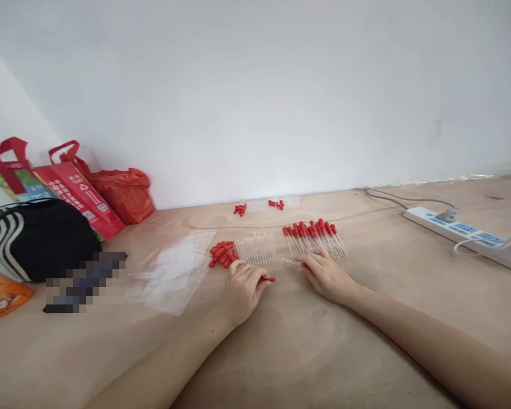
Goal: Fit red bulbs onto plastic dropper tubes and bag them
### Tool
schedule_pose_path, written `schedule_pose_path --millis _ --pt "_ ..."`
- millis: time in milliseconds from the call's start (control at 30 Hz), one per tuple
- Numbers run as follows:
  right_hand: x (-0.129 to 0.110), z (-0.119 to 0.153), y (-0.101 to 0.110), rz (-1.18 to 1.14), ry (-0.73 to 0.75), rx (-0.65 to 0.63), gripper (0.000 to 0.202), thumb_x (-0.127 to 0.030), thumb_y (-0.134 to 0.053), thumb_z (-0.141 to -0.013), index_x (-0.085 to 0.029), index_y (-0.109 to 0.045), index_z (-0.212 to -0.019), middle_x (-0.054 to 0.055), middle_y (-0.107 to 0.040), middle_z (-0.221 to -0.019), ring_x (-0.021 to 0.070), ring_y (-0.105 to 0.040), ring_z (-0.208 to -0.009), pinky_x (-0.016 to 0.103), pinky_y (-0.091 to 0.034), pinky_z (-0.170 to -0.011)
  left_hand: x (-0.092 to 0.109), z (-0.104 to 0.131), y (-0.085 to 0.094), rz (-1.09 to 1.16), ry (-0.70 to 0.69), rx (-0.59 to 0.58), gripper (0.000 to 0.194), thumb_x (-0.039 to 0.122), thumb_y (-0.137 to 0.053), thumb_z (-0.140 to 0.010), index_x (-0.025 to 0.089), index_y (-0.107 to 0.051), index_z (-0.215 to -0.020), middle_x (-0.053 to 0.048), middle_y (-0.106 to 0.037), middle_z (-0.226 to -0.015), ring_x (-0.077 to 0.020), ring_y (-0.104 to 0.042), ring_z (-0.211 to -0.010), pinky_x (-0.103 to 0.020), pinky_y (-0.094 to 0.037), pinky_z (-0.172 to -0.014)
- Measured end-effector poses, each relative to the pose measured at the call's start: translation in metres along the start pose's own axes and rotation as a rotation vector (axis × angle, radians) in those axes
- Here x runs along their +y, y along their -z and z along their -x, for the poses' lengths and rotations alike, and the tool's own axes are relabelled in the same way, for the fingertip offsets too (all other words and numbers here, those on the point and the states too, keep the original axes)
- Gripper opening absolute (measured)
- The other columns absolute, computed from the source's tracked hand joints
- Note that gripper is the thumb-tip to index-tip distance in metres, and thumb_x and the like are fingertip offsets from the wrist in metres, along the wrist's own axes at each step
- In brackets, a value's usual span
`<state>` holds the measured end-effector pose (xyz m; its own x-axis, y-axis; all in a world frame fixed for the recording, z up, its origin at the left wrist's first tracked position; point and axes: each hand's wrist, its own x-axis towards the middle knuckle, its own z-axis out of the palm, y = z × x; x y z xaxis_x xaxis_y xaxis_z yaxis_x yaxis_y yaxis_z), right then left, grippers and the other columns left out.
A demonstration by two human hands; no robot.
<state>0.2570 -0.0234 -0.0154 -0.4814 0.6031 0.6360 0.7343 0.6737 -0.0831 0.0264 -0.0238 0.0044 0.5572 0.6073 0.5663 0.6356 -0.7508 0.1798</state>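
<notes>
Between the thumb and fingers of my left hand is a red rubber dropper bulb, its narrow end pointing right. My right hand pinches a clear glass dropper tube, which points left toward the bulb with a gap between them. Just beyond my left hand lie a pile of loose red bulbs and a row of bare glass tubes. Past my right hand, several droppers with red bulbs on their tubes lie side by side.
Clear plastic bags lie left of the bulbs. Near the wall are bagged bulbs and tubes. A white power strip with a cable stands right. Red bags, a black bag and an orange packet crowd the left.
</notes>
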Motion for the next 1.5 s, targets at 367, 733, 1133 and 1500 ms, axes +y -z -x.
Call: schedule_pose_path --millis 367,733,1133,1500 --pt "-0.015 0.008 0.013 0.041 0.112 0.033 0.023 -0.012 -0.04 -0.084 -0.017 -0.058 -0.097 -0.001 -0.057 -0.065 0.0102 -0.052 -0.062 0.033 -0.029 -0.078 -0.001 0.002 -0.015 0.002 -0.084 0.06 0.026 0.022 -0.033 -0.091 0.017 -0.059 -0.087 -0.005 -0.057 -0.092 -0.0128 -0.057 -0.073 -0.032 -0.035 -0.079" --pt "-0.023 0.004 0.011 0.001 0.114 0.066 0.021 -0.015 -0.04 -0.085 -0.017 -0.06 -0.092 -0.001 -0.058 -0.064 0.0087 -0.05 -0.059 0.033 -0.028 -0.079 0.005 -0.001 -0.011 0.189 0.013 -0.094 0.02 0.021 -0.035 -0.09 0.019 -0.055 -0.09 0.0 -0.065 -0.082 -0.0132 -0.058 -0.074 -0.033 -0.032 -0.082" --pt "-0.016 0.004 0.009 -0.044 0.184 0.002 0.024 -0.015 -0.038 -0.086 -0.019 -0.062 -0.09 -0.002 -0.056 -0.064 0.0078 -0.047 -0.057 0.031 -0.026 -0.073 0.01 -0.002 -0.006 0.256 0.029 -0.14 0.021 0.024 -0.038 -0.088 0.019 -0.056 -0.078 0.003 -0.063 -0.067 -0.0109 -0.056 -0.061 -0.031 -0.036 -0.079" --pt "-0.02 0.0 0.011 0.05 0.241 0.019 0.025 -0.012 -0.036 -0.082 -0.016 -0.061 -0.078 -0.001 -0.05 -0.061 0.0091 -0.04 -0.055 0.029 -0.021 -0.065 0.01 0.003 -0.011 0.142 -0.071 -0.151 0.02 0.023 -0.037 -0.088 0.019 -0.054 -0.077 0.001 -0.062 -0.07 -0.0117 -0.056 -0.065 -0.035 -0.031 -0.087"
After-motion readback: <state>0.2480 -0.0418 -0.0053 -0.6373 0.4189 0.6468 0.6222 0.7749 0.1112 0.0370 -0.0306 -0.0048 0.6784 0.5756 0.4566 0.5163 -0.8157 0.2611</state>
